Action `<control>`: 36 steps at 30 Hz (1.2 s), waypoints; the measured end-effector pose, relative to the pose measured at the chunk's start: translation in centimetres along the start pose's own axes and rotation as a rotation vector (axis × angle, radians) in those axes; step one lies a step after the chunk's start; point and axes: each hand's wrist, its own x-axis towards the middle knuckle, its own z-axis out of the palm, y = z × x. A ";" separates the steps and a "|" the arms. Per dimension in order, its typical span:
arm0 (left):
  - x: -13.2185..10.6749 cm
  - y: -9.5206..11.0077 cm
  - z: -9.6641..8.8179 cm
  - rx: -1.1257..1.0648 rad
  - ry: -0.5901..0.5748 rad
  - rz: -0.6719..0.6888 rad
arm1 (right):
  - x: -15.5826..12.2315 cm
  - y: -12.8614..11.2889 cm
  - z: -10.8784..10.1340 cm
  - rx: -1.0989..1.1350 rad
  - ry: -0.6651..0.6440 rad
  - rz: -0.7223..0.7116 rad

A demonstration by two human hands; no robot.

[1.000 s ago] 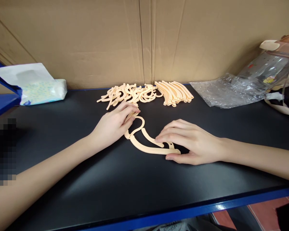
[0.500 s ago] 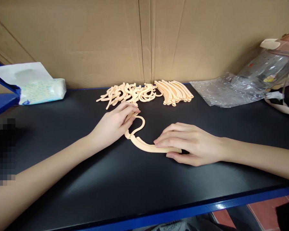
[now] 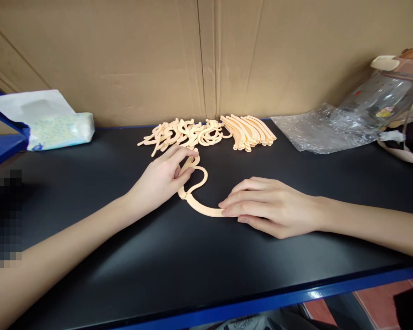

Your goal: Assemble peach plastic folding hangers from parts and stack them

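A beige plastic piece that looks like a folding clothes hanger [image 3: 206, 211] lies on the black tabletop, with a joint at its bend and a hook-shaped curve above it. My left hand [image 3: 165, 176] holds the far arm and curved part between thumb and fingers. At the near arm, my right hand [image 3: 271, 206] has its fingers closed over the end, which is hidden under them. Behind my left hand is a loose pile of curved beige hooks [image 3: 182, 133]. Beside that pile rests a neat stack of beige hanger arms [image 3: 249, 130].
A packet of tissues [image 3: 62, 130] lies at the left. At the right are a crumpled clear plastic bag [image 3: 316, 130] and a clear bottle [image 3: 382, 101] with a strap. Cardboard [image 3: 124, 59] stands along the back; a blue edge [image 3: 261, 300] runs along the front.
The near arm showed a second strip along its inner side before; now a single smooth curve shows. My right fingers have shifted slightly on it. My left fingers have lifted slightly, baring more of the far end.
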 end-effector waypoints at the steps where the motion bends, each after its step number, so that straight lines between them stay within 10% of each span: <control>1: 0.0 0.1 0.0 -0.006 0.008 -0.016 | 0.0 0.0 0.0 -0.002 -0.001 -0.001; 11: 0.2 0.4 -0.2 -0.090 0.002 -0.137 | -0.1 0.1 0.0 -0.012 0.007 0.011; 36: -0.3 1.6 0.0 -0.268 -0.220 0.212 | -0.1 0.5 0.2 -0.117 0.102 0.205</control>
